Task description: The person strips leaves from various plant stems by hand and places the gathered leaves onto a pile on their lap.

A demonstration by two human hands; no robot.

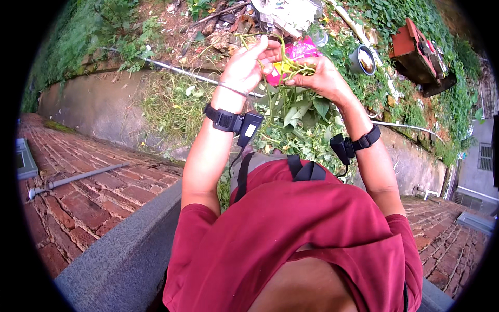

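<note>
My right hand [323,80] is closed on a bunch of green vine stems [299,68], thumb and fingers pinching them. Broad green leaves [306,110] hang below that hand. My left hand [252,63] is raised beside it, its fingers curled toward the bunch with a thin green stem between them. One stem [283,47] arches up between the two hands. The left fingertips are partly hidden by stems. Behind the hands lies a bright pink wrapper [305,49] with some yellow.
A low concrete wall [104,99] with a pale pipe [176,70] runs across in front. Cut vines [176,109] drape over it. Beyond are white debris [288,13], a dark bucket [363,60] and a rusty red metal object [416,54]. Brick walls [88,203] flank me.
</note>
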